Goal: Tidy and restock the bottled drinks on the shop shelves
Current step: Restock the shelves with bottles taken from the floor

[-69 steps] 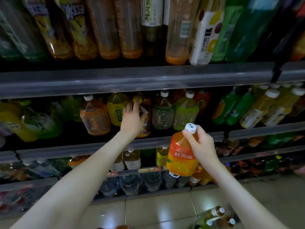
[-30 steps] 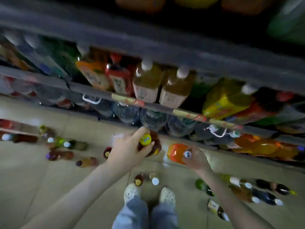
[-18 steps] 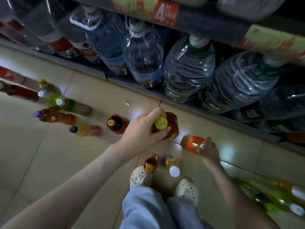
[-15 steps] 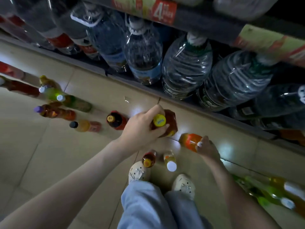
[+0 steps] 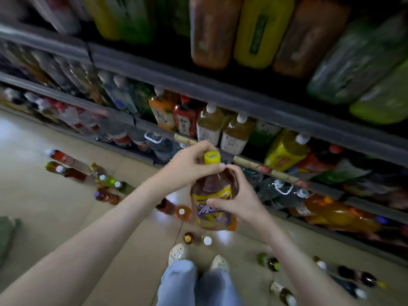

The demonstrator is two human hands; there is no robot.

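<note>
Since the brown bottle (image 5: 212,192) rose, the right hand (image 5: 241,200) also grips it.

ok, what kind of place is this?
Probably a small shop's drinks aisle: tiered shelves packed with bottled drinks, price strips along a shelf edge, and more bottles loose on the tiled floor. The left hand and right hand hold a yellow-capped bottle.

The floor (image 5: 55,217) is pale beige tile, glossy, with soft white patches of glare (image 5: 223,234) on it. At the bottom stand two white perforated clogs, the left clog (image 5: 178,253) a little ahead of the right clog (image 5: 219,262), with light blue jeans (image 5: 178,283) falling over both. A dull green soft thing (image 5: 6,235) lies on the tiles at the far left edge, too blurred and cut off to name. A red and cream price strip (image 5: 260,167) slants across the middle right.
</note>
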